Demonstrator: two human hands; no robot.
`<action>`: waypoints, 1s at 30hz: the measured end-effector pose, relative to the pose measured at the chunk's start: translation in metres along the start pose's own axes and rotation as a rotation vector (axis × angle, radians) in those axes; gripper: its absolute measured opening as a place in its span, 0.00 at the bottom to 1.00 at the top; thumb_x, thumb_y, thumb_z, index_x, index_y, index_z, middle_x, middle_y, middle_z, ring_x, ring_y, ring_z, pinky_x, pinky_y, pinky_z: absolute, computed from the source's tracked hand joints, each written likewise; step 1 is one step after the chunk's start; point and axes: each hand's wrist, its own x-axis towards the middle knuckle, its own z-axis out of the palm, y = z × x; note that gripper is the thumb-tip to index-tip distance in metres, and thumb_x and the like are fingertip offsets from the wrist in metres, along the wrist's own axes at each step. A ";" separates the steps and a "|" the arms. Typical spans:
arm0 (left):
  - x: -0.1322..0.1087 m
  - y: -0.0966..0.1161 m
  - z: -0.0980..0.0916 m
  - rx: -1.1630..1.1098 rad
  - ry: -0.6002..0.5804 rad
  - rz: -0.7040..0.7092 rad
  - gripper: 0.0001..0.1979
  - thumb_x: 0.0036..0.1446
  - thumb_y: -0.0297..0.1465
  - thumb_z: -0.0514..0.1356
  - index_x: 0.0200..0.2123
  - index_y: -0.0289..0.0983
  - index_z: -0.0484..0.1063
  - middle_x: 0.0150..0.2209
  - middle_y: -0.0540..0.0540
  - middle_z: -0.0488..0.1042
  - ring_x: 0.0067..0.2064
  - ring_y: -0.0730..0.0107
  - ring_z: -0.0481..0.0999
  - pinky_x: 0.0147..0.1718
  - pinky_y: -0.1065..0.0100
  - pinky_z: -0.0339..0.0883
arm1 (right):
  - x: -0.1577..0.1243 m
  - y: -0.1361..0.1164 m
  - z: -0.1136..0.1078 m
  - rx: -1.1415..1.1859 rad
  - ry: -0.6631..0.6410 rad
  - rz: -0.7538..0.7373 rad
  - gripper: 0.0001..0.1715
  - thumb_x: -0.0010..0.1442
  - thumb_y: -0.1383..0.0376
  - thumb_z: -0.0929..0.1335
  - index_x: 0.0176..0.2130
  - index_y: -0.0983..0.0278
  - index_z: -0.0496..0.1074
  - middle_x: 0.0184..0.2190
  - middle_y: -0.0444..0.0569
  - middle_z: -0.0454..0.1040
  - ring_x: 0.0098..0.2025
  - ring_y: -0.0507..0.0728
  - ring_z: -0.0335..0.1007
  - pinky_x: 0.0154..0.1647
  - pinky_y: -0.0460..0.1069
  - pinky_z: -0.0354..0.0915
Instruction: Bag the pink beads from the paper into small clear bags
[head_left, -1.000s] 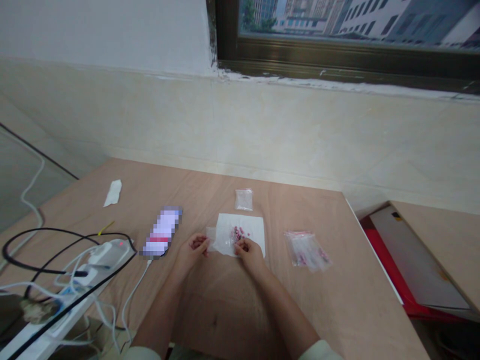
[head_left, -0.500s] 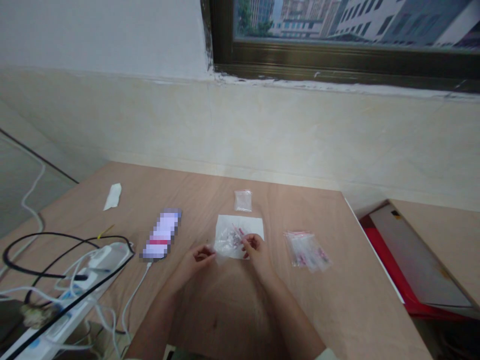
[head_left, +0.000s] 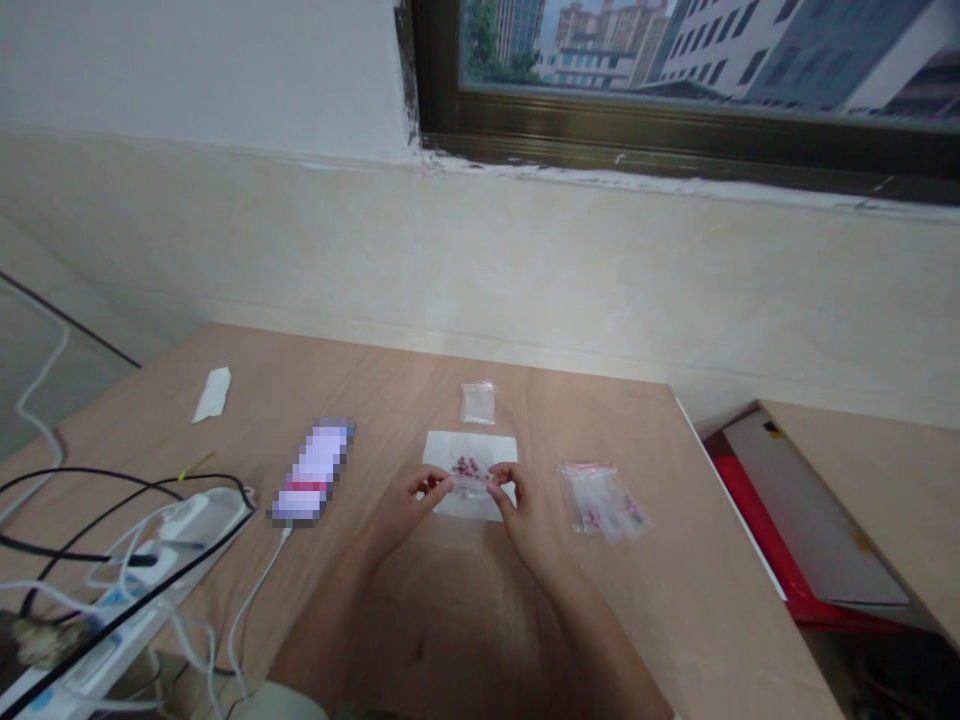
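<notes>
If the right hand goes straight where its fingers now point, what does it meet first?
The right hand points left, along the small clear bag it pinches. Past that bag it would probably meet the left hand, which holds the other end; depth is hard to judge.

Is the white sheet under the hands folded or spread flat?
Spread flat: the white sheet lies open on the table, pink beads on it, behind the small clear bag pinched by left hand and right hand.
</notes>
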 end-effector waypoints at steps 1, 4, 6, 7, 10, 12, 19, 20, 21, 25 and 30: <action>0.000 0.001 0.000 -0.006 0.002 -0.001 0.08 0.45 0.35 0.56 0.24 0.37 0.71 0.23 0.51 0.71 0.27 0.72 0.67 0.28 0.74 0.60 | 0.001 0.001 0.000 0.010 -0.011 0.009 0.07 0.48 0.64 0.63 0.29 0.64 0.66 0.26 0.46 0.69 0.31 0.54 0.62 0.33 0.48 0.56; -0.001 0.001 -0.001 -0.014 0.003 -0.007 0.08 0.45 0.35 0.56 0.24 0.37 0.71 0.24 0.50 0.71 0.28 0.72 0.67 0.28 0.74 0.60 | 0.002 0.004 -0.001 0.046 -0.081 0.044 0.08 0.48 0.61 0.63 0.24 0.64 0.66 0.23 0.45 0.67 0.27 0.53 0.61 0.29 0.46 0.56; -0.002 -0.001 -0.001 -0.009 0.000 -0.014 0.08 0.45 0.34 0.56 0.24 0.37 0.71 0.24 0.50 0.71 0.28 0.71 0.67 0.29 0.74 0.59 | 0.001 0.004 -0.001 0.062 -0.096 0.060 0.09 0.48 0.61 0.62 0.22 0.64 0.64 0.20 0.44 0.66 0.26 0.52 0.60 0.28 0.46 0.55; -0.002 -0.002 0.000 -0.010 -0.002 -0.018 0.08 0.45 0.34 0.56 0.24 0.37 0.71 0.24 0.50 0.71 0.29 0.71 0.67 0.29 0.73 0.60 | 0.001 0.004 0.000 0.065 -0.091 0.066 0.10 0.47 0.61 0.62 0.21 0.64 0.64 0.19 0.43 0.65 0.25 0.52 0.59 0.28 0.45 0.55; -0.003 -0.005 0.001 -0.030 -0.010 -0.027 0.08 0.43 0.35 0.57 0.23 0.37 0.71 0.23 0.50 0.71 0.29 0.70 0.68 0.30 0.73 0.60 | 0.000 0.004 0.003 0.070 -0.059 0.064 0.10 0.47 0.62 0.62 0.20 0.64 0.62 0.18 0.43 0.64 0.24 0.51 0.59 0.27 0.45 0.55; -0.003 -0.007 0.001 -0.045 0.006 -0.031 0.08 0.43 0.35 0.57 0.23 0.37 0.71 0.23 0.50 0.71 0.29 0.70 0.68 0.30 0.73 0.60 | -0.001 0.004 0.005 0.078 -0.053 0.050 0.09 0.48 0.62 0.62 0.21 0.64 0.63 0.20 0.43 0.65 0.25 0.51 0.59 0.27 0.45 0.55; -0.004 -0.007 -0.002 0.006 0.032 -0.006 0.08 0.45 0.35 0.57 0.24 0.36 0.71 0.23 0.50 0.71 0.28 0.71 0.68 0.29 0.74 0.60 | -0.003 0.006 0.015 0.134 -0.094 0.062 0.09 0.48 0.61 0.63 0.24 0.64 0.66 0.24 0.45 0.68 0.27 0.52 0.61 0.29 0.46 0.56; -0.005 -0.007 -0.002 0.011 0.014 0.001 0.08 0.46 0.34 0.56 0.24 0.36 0.71 0.23 0.50 0.71 0.29 0.71 0.68 0.29 0.74 0.60 | -0.003 0.006 0.015 0.133 -0.080 0.053 0.09 0.48 0.61 0.63 0.23 0.64 0.66 0.23 0.45 0.68 0.27 0.52 0.61 0.28 0.46 0.56; -0.006 -0.006 -0.001 0.007 -0.007 0.008 0.08 0.46 0.35 0.56 0.24 0.36 0.71 0.24 0.50 0.71 0.29 0.72 0.69 0.30 0.74 0.61 | -0.003 0.006 0.015 0.130 -0.069 0.044 0.08 0.47 0.62 0.64 0.22 0.64 0.66 0.22 0.44 0.67 0.26 0.52 0.60 0.28 0.46 0.56; -0.008 -0.007 0.003 -0.044 -0.072 0.026 0.09 0.48 0.35 0.55 0.27 0.36 0.69 0.26 0.51 0.71 0.30 0.72 0.69 0.30 0.74 0.61 | -0.003 0.003 0.014 0.096 -0.069 0.035 0.09 0.47 0.61 0.64 0.21 0.64 0.66 0.21 0.44 0.67 0.27 0.53 0.60 0.29 0.46 0.56; -0.005 -0.008 0.007 0.004 -0.045 0.100 0.09 0.48 0.35 0.55 0.26 0.36 0.70 0.26 0.50 0.71 0.32 0.71 0.69 0.33 0.72 0.61 | -0.004 -0.001 0.018 0.172 -0.135 0.078 0.10 0.47 0.59 0.64 0.26 0.64 0.68 0.26 0.46 0.69 0.29 0.53 0.62 0.29 0.46 0.57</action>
